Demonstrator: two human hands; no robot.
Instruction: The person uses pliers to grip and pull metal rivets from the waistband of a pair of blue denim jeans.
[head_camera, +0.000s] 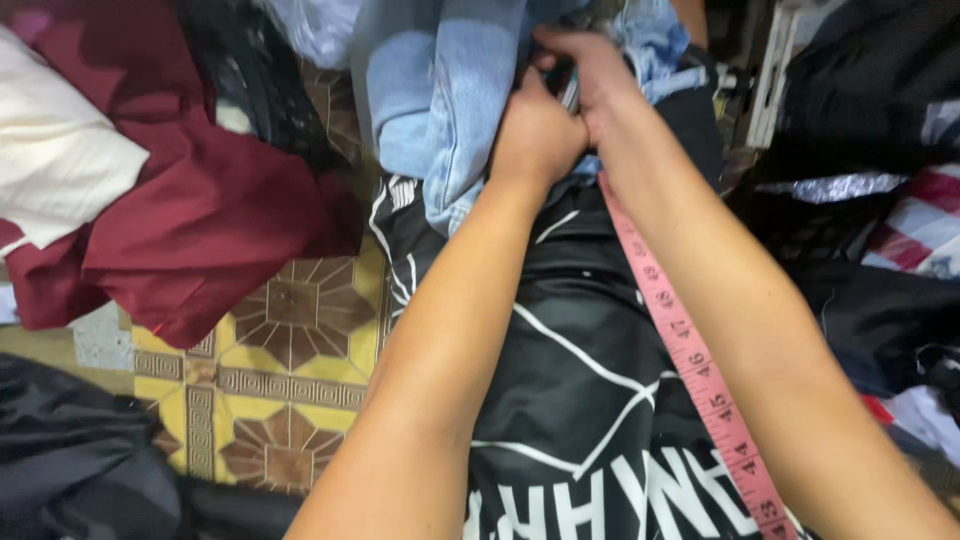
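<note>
While both fists, left hand (537, 130) and right hand (590, 75), clench faded soft denim (440, 90), a pink measuring tape (690, 350) drapes over glossy black fabric (560, 370).

A tiled floor (290, 350) with brown and yellow geometric patterns shows at lower left of the frame. Heaps of cloth cover most of it: maroon fabric (200, 200) and white fabric (50, 150) at upper left, dark fabric (70, 450) at lower left.
</note>
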